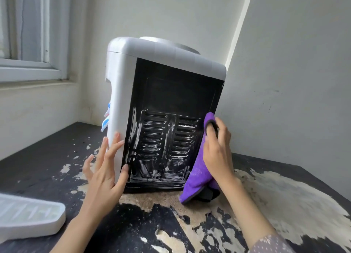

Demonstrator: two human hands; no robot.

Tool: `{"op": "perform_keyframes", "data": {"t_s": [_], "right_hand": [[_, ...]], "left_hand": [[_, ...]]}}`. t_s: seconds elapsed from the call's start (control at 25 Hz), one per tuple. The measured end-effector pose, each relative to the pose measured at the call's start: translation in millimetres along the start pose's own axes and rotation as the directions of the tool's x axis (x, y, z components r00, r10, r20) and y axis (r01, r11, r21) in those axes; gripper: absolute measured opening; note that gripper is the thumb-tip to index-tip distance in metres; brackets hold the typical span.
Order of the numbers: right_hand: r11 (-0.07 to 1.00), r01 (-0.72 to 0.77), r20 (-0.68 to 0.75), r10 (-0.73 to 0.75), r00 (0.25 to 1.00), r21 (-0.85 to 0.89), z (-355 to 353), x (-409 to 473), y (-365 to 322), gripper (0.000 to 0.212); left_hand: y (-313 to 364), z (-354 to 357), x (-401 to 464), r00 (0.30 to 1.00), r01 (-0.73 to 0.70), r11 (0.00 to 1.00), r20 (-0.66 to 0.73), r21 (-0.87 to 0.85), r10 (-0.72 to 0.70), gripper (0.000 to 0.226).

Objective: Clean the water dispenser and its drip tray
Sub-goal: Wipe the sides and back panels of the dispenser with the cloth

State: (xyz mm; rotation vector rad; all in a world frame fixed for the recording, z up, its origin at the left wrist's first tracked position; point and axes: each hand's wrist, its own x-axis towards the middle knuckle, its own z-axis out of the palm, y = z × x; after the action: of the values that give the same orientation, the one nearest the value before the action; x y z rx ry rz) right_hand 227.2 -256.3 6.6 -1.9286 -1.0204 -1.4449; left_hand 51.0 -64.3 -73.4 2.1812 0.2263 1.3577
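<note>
A white tabletop water dispenser (167,59) stands on the table with its black vented side panel (167,131) facing me, streaked with wet smears. My left hand (106,167) rests with straight fingers against the dispenser's lower left corner. My right hand (218,150) grips a purple cloth (197,175) against the panel's right edge; the cloth hangs down to the tabletop. The white drip tray (28,218) lies detached at the lower left. Blue and white taps (106,119) peek out at the dispenser's left.
The table (47,157) is dark with large patches of peeled, pale surface. A window frame and sill (32,70) sit at the upper left. White walls stand close behind and to the right of the dispenser.
</note>
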Motion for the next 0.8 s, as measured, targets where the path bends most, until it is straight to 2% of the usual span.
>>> {"op": "perform_keyframes", "data": {"t_s": [0.08,0.2,0.36,0.44,0.48,0.52,0.6,0.72,0.8], "right_hand": [[0.986,0.139,0.026,-0.137,0.99,-0.091,12.2,-12.4,11.7,0.037],[0.917,0.393,0.122,-0.384,0.915,-0.064,17.2,-57.2,38.8,0.033],[0.743,0.669,0.368,-0.622,0.691,-0.001,10.3,-87.9,61.1,0.024],[0.671,0.738,0.459,-0.679,0.574,0.069,6.0,-91.8,58.6,0.025],[0.662,0.744,0.486,-0.683,0.546,0.095,2.8,-92.1,56.2,0.025],[0.67,0.734,0.491,-0.68,0.544,0.114,0.2,-91.4,53.3,0.026],[0.714,0.689,0.446,-0.661,0.603,0.127,-5.9,-85.8,44.9,0.032],[0.85,0.524,0.278,-0.517,0.81,0.053,-7.6,-64.4,36.7,0.027],[0.9,0.435,0.215,-0.422,0.881,-0.015,-2.3,-55.7,35.4,0.028]], "left_hand": [[-0.4,-1.1,-0.2,1.0,-0.003,1.0,0.004,0.011,0.003,0.048],[-1.7,-0.8,0.0,1.0,-0.002,0.999,-0.003,0.045,0.002,0.048],[-2.5,0.4,-0.2,1.0,0.004,0.999,-0.007,0.05,-0.004,0.049],[-2.4,0.2,-0.7,1.0,0.01,0.999,-0.005,0.049,-0.01,0.048],[-2.0,0.2,-1.2,1.0,0.009,0.999,-0.005,0.052,-0.009,0.048],[-2.0,0.2,-1.7,1.0,0.008,0.998,-0.006,0.057,-0.008,0.048],[-1.8,0.1,-1.7,1.0,0.004,0.998,-0.008,0.062,-0.003,0.048],[-1.6,-0.7,-1.4,1.0,0.001,0.998,-0.008,0.059,-0.001,0.047],[-0.9,-2.2,-1.5,1.0,0.004,0.999,-0.01,0.046,-0.003,0.046]]}}
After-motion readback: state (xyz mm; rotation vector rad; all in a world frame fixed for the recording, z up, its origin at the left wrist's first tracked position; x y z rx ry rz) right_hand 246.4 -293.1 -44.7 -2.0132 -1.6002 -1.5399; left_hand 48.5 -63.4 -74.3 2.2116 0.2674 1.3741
